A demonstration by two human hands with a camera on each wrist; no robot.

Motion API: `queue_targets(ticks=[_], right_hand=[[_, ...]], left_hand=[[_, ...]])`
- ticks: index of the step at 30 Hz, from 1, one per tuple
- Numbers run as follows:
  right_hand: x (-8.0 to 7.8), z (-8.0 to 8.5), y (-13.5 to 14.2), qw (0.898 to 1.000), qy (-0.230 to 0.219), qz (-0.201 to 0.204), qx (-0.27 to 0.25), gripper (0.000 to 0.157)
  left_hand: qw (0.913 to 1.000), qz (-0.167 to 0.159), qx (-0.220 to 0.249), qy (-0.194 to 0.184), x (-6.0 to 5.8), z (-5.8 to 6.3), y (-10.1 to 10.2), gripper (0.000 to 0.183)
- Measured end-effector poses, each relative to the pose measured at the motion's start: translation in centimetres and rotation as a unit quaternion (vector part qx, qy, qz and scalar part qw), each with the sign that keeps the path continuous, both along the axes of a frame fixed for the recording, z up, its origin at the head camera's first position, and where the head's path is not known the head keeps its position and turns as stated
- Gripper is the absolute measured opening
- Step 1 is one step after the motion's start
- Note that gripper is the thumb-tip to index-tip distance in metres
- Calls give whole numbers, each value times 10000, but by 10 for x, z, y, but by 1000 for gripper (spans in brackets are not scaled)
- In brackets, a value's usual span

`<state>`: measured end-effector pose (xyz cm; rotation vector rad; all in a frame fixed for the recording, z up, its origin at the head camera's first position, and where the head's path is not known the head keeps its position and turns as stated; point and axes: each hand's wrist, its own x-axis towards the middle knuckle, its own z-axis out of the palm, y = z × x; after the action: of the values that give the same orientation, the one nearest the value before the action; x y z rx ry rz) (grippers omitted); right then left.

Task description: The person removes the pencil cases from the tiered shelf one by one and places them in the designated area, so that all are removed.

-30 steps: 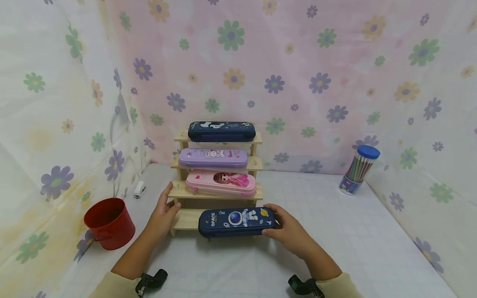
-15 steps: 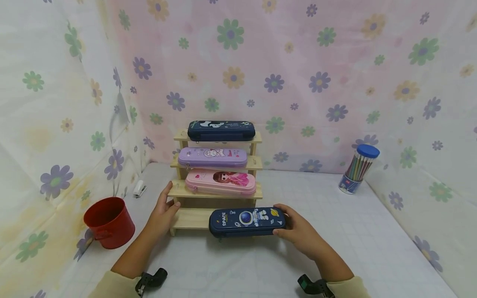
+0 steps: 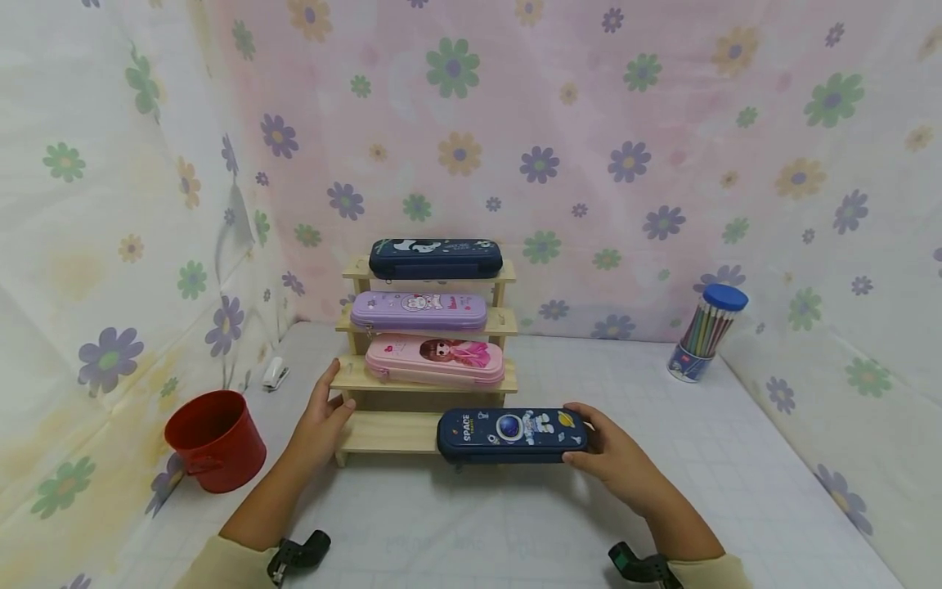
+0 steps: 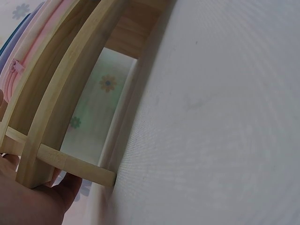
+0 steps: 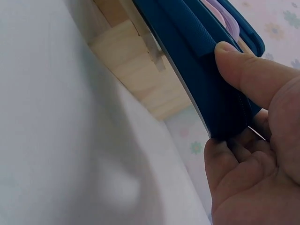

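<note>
A dark blue pencil case [image 3: 508, 436] with a space print is gripped at its right end by my right hand [image 3: 618, 458]. Its left part overlaps the lowest step of a wooden tiered rack [image 3: 390, 433], and its right end juts out past the rack. In the right wrist view the thumb [image 5: 243, 70] presses the front side of the case, with fingers beneath and behind. My left hand [image 3: 320, 421] holds the rack's left side, thumb and fingers around the step ends. Above lie a pink pencil case [image 3: 434, 360], a purple one [image 3: 419, 311] and a dark panda-print one [image 3: 436, 258].
On the left of the white-covered table [image 3: 545, 532] stands a red bucket [image 3: 217, 446], with a small white stapler-like item [image 3: 275, 375] behind it. At the back right is a clear tub of pencils [image 3: 706, 331] with a blue lid. Flowered cloth walls surround the table.
My right hand has slid the space-print pencil case to the right along the lowest step, baring more of the step's left part. The left hand has stayed on the rack.
</note>
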<state>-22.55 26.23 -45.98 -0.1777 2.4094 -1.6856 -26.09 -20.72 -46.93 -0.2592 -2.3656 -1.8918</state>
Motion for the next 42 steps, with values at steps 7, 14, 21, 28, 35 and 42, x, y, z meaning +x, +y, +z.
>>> queue_targets(ticks=[7,14,21,28,35,42], right_hand=[[2,5,16,9999,25,-103,74,84],[4,4,38,10000,20,-62,7,86],[6,4,56,9999,102,60,-28,87],[9,2,70,9999,76,72,-98,87],[11,3,81,9999,103,82,-103,86],[6,1,95,9996,189,-86,209,86]], left_hand=[[10000,-15,5,64,0,-1,0,73],[10000,-17,19,15,-1,-1,0,73],[10000,37,17,5,1,-1,-1,74],[10000,6,-14,15,-1,0,0,74],[10000,-2,-1,2,-1,0,0,74],[10000,-5,-16,-29,0,1,0,74]])
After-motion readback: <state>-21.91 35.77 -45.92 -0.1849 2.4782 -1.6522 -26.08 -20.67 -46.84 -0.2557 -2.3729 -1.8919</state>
